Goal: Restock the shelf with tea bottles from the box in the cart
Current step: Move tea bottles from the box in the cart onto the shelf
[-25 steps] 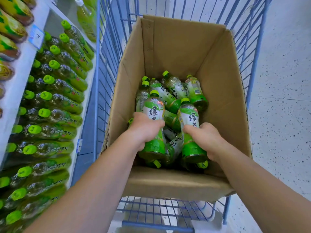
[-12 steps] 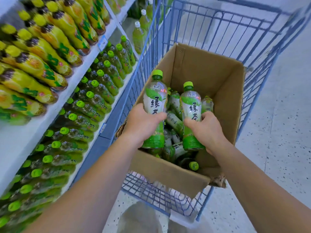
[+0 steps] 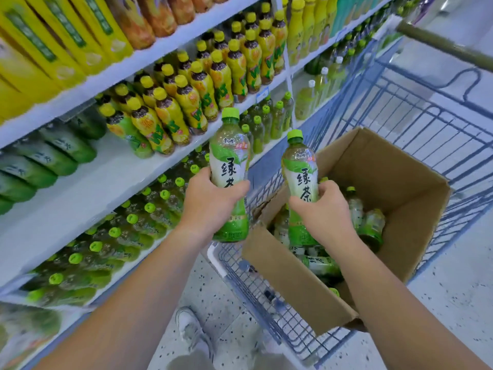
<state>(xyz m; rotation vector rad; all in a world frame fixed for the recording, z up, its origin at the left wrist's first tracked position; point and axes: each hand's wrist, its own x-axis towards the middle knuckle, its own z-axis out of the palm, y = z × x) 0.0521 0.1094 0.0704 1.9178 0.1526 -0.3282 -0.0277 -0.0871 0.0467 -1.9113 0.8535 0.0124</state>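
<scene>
We hold both upright, caps up, ready for shelf (image 3: pixel 88 180): left grip (image 3: pixel 210 202) wraps left green tea bottle (image 3: pixel 229 158) beside it; right grip (image 3: pixel 324 212) wraps right green tea bottle (image 3: pixel 300 166) above box (image 3: pixel 386 177) in cart (image 3: pixel 277 311).

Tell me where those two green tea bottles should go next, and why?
Probably left, to join the green-capped bottles standing in rows there. The left hand and right hand each hold a matching bottle upright. The left bottle is clear of the box, and the right bottle is above it.
</scene>
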